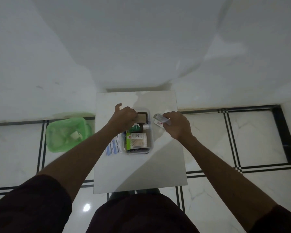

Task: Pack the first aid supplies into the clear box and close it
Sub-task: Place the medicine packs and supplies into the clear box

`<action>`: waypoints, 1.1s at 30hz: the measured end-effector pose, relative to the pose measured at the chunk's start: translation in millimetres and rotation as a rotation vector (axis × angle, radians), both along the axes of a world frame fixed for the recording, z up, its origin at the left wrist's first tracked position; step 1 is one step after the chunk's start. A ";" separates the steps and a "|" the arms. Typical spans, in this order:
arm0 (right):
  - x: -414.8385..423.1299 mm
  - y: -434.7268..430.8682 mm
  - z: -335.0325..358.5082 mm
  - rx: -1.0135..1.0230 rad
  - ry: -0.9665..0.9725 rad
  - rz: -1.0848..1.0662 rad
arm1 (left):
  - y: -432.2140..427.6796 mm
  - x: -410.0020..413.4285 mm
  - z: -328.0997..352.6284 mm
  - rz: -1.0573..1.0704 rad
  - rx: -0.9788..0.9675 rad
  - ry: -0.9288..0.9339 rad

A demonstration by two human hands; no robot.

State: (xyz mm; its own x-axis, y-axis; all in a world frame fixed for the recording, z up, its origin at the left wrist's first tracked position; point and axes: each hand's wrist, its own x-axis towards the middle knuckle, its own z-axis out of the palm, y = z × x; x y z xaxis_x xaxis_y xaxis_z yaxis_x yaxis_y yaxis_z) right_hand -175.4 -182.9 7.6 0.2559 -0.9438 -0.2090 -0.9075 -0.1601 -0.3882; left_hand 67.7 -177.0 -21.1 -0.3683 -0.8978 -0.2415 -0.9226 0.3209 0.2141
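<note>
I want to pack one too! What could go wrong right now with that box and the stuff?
1. The box already looks full: roll, bottle and swab pack crowd it, so the lid might not shut.
2. The bandage packets lie by the box's left side near the table edge; the left arm might knock them off.
3. The right hand holds small packets loosely; one might slip.

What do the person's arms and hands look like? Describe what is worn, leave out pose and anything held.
Both hands, the left hand and the right hand, are bare: no gloves, rings, watch or bands can be seen. The forearms are uncovered. Each upper arm is covered by a short dark sleeve, the left sleeve and the right sleeve, plain with no visible markings.
</note>
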 end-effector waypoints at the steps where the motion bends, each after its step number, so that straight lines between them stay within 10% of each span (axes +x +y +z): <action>1: 1.5 -0.8 0.3 -0.002 0.003 0.004 | 1.5 1.9 -3.1 0.004 -0.016 0.002; 11: 53.0 4.3 19.8 -0.181 -0.168 0.220 | 27.8 37.7 8.1 0.566 -0.402 0.519; 33: 77.5 21.5 -32.4 -0.128 -0.160 0.521 | 124.0 72.2 -54.9 0.388 0.168 0.237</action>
